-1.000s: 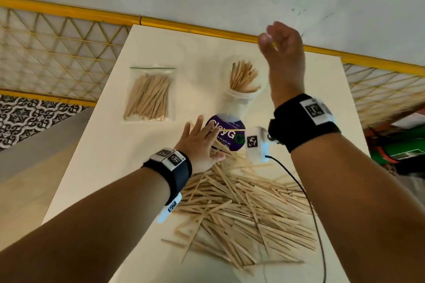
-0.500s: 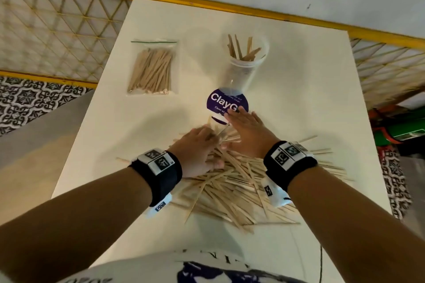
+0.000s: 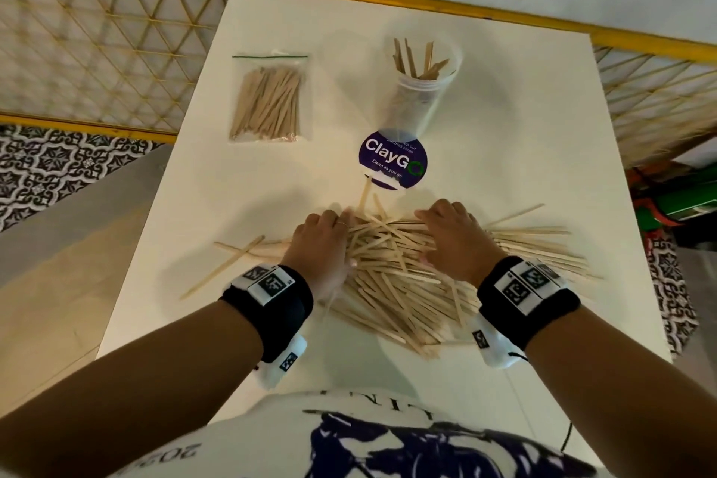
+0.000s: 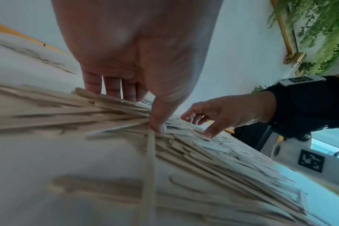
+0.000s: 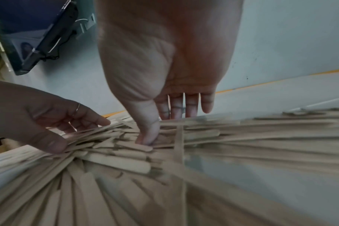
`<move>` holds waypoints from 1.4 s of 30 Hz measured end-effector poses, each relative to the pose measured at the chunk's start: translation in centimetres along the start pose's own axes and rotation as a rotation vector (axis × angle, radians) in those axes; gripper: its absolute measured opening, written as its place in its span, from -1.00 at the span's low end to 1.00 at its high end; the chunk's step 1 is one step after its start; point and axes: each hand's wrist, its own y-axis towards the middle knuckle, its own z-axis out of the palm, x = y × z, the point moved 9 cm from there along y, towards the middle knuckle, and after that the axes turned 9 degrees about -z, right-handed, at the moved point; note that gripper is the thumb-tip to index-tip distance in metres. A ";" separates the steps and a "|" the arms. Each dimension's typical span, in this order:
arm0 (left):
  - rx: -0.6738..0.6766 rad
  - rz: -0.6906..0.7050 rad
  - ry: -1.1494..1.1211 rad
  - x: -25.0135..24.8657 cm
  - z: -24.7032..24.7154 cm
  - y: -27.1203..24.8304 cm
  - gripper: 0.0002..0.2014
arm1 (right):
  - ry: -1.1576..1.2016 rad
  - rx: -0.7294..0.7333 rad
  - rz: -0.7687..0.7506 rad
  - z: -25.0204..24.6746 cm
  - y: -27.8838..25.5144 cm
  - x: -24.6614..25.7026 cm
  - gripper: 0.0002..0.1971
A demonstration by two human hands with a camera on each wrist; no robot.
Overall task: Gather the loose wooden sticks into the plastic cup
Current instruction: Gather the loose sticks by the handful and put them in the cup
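Note:
A large pile of loose wooden sticks (image 3: 392,275) lies on the white table (image 3: 523,128) in front of me. Both hands are on its far part. My left hand (image 3: 320,241) arches over the left side, fingers reaching down behind the sticks and thumb pressing on top (image 4: 141,107). My right hand (image 3: 452,241) does the same on the right side, thumb dug into the pile (image 5: 164,126). Neither hand lifts anything. The clear plastic cup (image 3: 421,89) stands farther back, upright, with several sticks in it.
A zip bag of sticks (image 3: 269,101) lies at the back left. A round purple sticker (image 3: 392,161) sits between cup and pile. A few stray sticks (image 3: 232,256) lie left of the pile. A yellow lattice railing (image 3: 97,50) flanks the table.
One second ago my right hand was raised above the cup. It has since come down onto the pile beside the left hand, and both have shifted slightly apart.

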 end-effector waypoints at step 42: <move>-0.186 0.051 -0.822 -4.3 -8.8 2.3 -0.76 | 1.088 -0.736 0.336 -8.5 3.9 3.8 -0.82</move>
